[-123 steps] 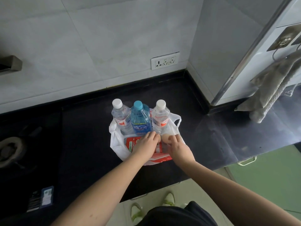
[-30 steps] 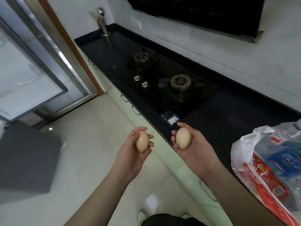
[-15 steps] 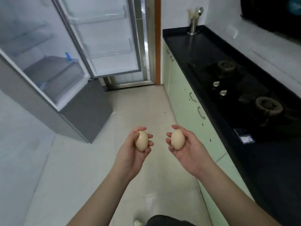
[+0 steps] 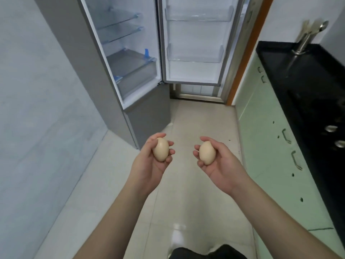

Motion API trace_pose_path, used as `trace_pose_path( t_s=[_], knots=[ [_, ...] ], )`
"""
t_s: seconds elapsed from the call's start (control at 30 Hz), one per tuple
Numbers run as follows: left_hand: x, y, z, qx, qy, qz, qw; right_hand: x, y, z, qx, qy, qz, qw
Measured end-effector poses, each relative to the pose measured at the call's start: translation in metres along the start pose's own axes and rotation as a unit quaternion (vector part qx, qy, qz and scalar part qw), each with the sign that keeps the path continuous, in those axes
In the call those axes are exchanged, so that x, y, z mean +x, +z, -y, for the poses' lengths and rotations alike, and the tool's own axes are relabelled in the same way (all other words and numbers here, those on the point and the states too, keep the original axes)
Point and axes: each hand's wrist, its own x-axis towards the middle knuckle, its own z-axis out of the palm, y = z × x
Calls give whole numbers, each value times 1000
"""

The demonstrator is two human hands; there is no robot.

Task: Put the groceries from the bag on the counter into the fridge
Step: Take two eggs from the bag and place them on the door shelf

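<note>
My left hand (image 4: 149,165) grips a beige egg (image 4: 161,149), held out in front of me at chest height. My right hand (image 4: 222,165) cradles a second beige egg (image 4: 207,152) in its fingers. Ahead stands the grey fridge (image 4: 104,75) with its upper door (image 4: 194,40) swung wide open. Glass shelves (image 4: 119,25) and a clear drawer (image 4: 134,66) show inside, and the door has clear bins. The grocery bag is out of view.
A black counter (image 4: 298,71) with a hob runs along the right, above pale green cabinets (image 4: 265,128) with metal handles. A metal utensil holder (image 4: 304,40) stands at its far end. A grey wall (image 4: 37,109) closes the left. Tiled floor (image 4: 186,202) lies between.
I took two eggs from the bag and turned left from the counter. The fridge now sits straight ahead and nearer. My hands have drifted slightly apart.
</note>
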Motion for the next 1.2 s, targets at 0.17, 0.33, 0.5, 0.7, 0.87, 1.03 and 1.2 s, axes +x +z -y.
trace_pose_path(
  t_s=[0.17,0.33,0.5,0.7,0.87,1.03,1.2],
  knots=[
    [30,-5,-17,-8,21,-22,1000,40,10,13,0,18,26,1000],
    [80,17,-17,3,28,-38,999,93,6,42,11,34,45,998],
    [140,58,-15,9,20,-44,999,145,-12,95,9,28,53,998],
    [196,83,-29,28,34,-37,998,204,-25,153,41,29,72,996],
    [236,89,-39,11,29,-21,999,247,-9,168,43,35,88,995],
    [291,80,-57,3,21,1,1000,303,27,175,24,30,85,996],
    [342,70,-87,10,36,18,999,353,67,178,-10,13,96,995]
  ],
)
